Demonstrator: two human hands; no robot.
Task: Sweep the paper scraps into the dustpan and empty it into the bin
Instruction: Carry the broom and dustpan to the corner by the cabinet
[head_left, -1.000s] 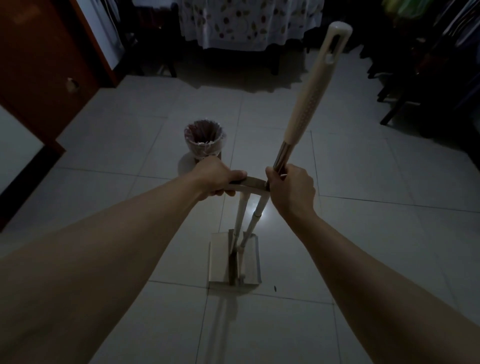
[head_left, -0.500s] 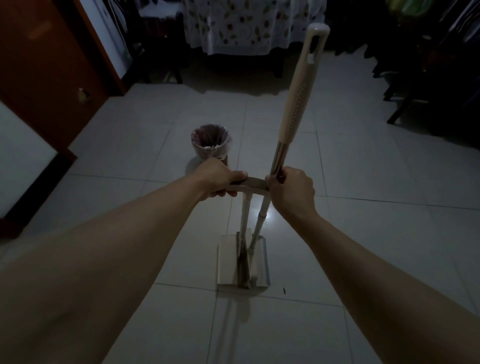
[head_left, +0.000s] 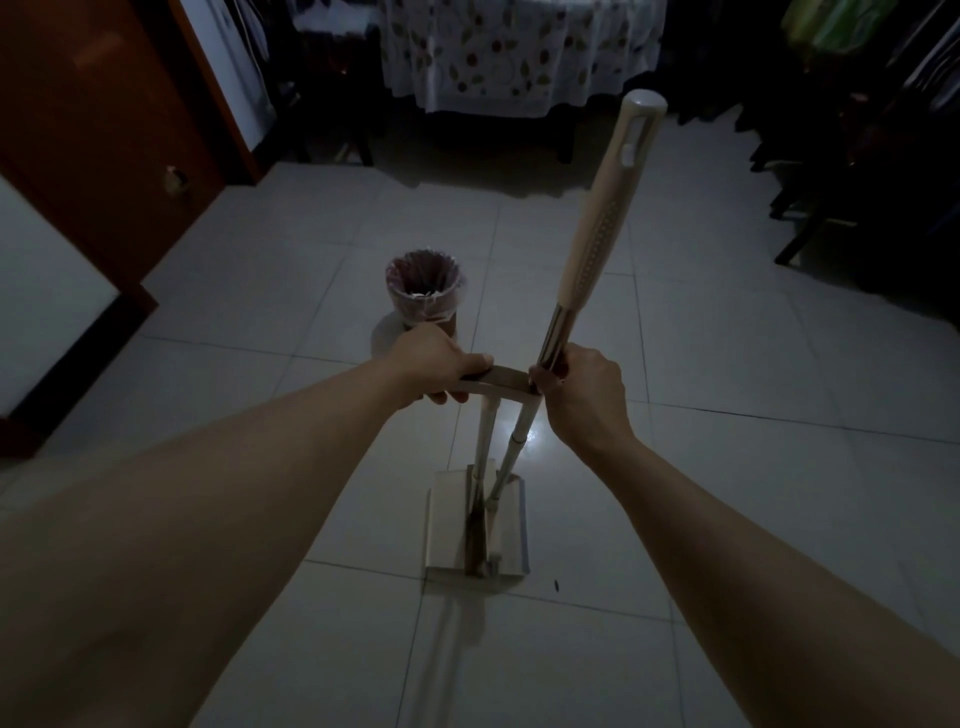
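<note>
The left hand (head_left: 434, 366) curls over the flat top handle of the dustpan (head_left: 478, 525) — thumb lying along the top, fingers wrapped beneath, a firm grip. The right hand (head_left: 579, 392) is closed round the metal shaft of the broom (head_left: 597, 228), just where it meets the end of that handle; the pale upper part of the broom leans up and away to the right. Both poles run down together to the pan, which sits flat on the tiled floor (head_left: 727, 364) directly below the hands, the broom's lower end resting in it. What lies in the pan is too dim to make out.

The bin (head_left: 423, 291) stands on the floor just beyond the left hand, lined with a thin bag, something pale showing inside. A small dark speck (head_left: 556, 585) lies on the tile beside the pan's near right corner. Further back, a patterned cloth (head_left: 519, 52) hangs over a counter — and a brown door (head_left: 93, 130) stands at the left
</note>
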